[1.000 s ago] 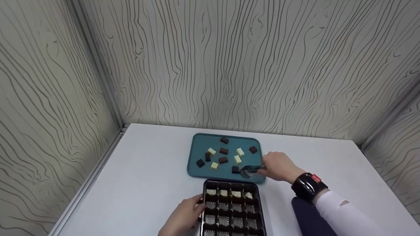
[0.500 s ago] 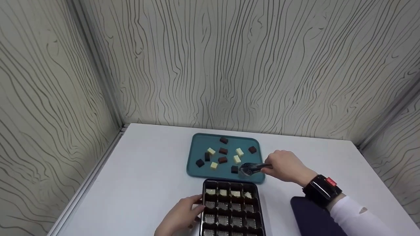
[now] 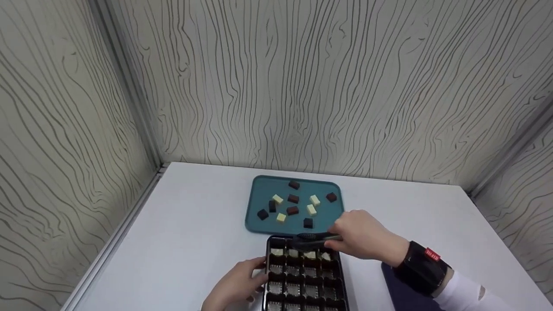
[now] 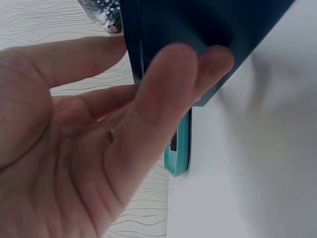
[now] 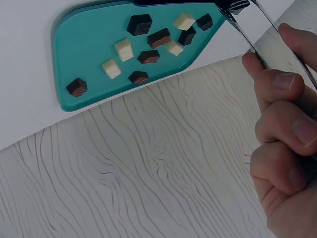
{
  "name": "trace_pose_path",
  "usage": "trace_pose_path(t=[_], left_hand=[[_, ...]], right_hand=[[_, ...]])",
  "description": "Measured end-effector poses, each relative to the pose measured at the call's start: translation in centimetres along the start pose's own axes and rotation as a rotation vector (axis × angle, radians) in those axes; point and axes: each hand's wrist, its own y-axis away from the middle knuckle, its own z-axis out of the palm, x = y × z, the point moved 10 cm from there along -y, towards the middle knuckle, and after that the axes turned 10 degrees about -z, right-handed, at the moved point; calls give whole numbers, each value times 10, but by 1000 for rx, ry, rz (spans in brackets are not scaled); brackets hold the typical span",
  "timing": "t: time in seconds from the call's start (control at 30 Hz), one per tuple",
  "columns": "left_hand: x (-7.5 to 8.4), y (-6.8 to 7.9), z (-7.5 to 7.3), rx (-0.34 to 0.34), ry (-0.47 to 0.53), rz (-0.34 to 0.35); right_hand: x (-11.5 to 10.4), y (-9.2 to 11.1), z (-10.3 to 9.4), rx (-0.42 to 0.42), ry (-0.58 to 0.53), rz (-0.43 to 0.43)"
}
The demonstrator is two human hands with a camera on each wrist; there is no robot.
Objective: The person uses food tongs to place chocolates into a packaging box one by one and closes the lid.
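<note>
My right hand (image 3: 367,237) holds dark tongs (image 3: 313,236), their head low over the far row of a black compartment tray (image 3: 303,277). That row has pale chocolates (image 3: 277,252) in it; the tongs overlap part of it. In the right wrist view the fingers (image 5: 282,126) are curled around the tong handles; I cannot tell whether the tips hold a piece. My left hand (image 3: 237,280) grips the compartment tray's left side. The left wrist view has its fingers (image 4: 171,74) against the dark wall (image 4: 208,25) and the thumb at the edge.
Behind the compartment tray lies a teal tray (image 3: 259,188) with several dark, brown and white chocolates (image 3: 292,210) spread over it. A dark purple flat item (image 3: 402,287) lies at the right, partly under the right forearm. A patterned wall stands behind the white table (image 3: 185,224).
My right hand has brought the tongs from the teal tray's front right corner toward me and left, over the compartment tray. The left hand stays at the tray's side.
</note>
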Motion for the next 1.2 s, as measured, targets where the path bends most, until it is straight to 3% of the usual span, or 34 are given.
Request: trace_pose_path(t=[0.7,1.2], left_hand=[[-1,-1,2,-2,30,-28],[-4,-2,0,-2,33,-62]], right_hand=[[-44,-36,18,-81,-10,-125],[-56,-65,23,-179,138,-151]])
